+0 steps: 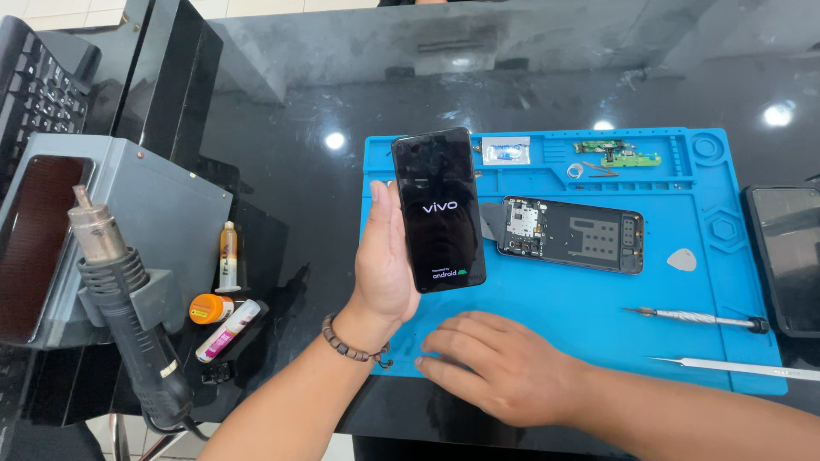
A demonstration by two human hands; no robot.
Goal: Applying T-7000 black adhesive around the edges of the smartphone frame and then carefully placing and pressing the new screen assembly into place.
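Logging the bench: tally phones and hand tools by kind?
Phones: 3, one in left hand, one opened on mat, one off mat
Screwdriver: 1
Tweezers: 1
Pick: 1
Total: 6

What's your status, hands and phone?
Left hand holds phone upright, screen lit. Right hand flat on blue mat, empty. Opened phone and screwdriver lie apart on mat.
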